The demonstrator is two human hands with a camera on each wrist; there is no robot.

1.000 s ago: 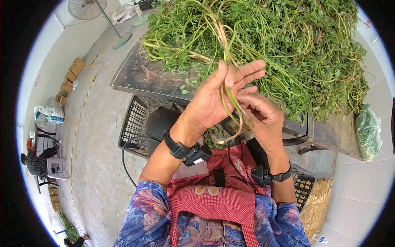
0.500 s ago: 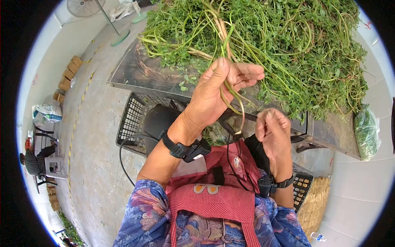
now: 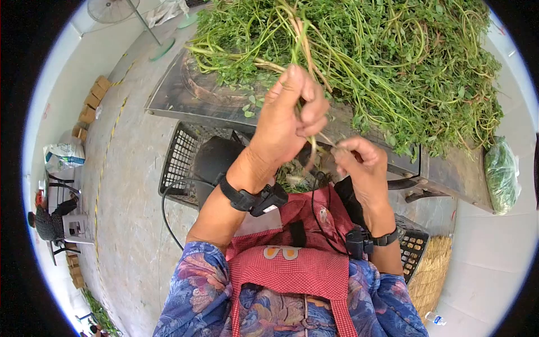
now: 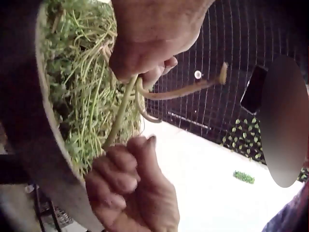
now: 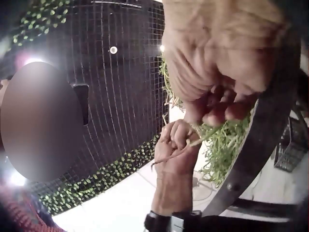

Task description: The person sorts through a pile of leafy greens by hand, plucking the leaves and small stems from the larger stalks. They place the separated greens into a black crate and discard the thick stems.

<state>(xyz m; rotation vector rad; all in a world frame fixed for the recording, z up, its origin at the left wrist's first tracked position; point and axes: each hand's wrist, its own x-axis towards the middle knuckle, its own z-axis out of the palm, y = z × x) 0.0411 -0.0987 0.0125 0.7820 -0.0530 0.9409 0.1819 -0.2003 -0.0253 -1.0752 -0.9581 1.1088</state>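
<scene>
Left hand [image 3: 295,115] grips slender green-and-brown plant stems [image 4: 121,112]; right hand [image 3: 362,168], at near right, pinches one, which too hard a tug might snap.

Grey floor [image 3: 137,168], pale walls [image 3: 67,84]

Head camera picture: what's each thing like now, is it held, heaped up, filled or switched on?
Stems, held, some ends hanging loose
Left hand, fingers curled, holding
Right hand, pinching, fingers bent
Greens, loosely heaped
Table, partly covered
Plastic bag, filled with something green
Fan, standing, partly cut off; can't tell if switched on
</scene>
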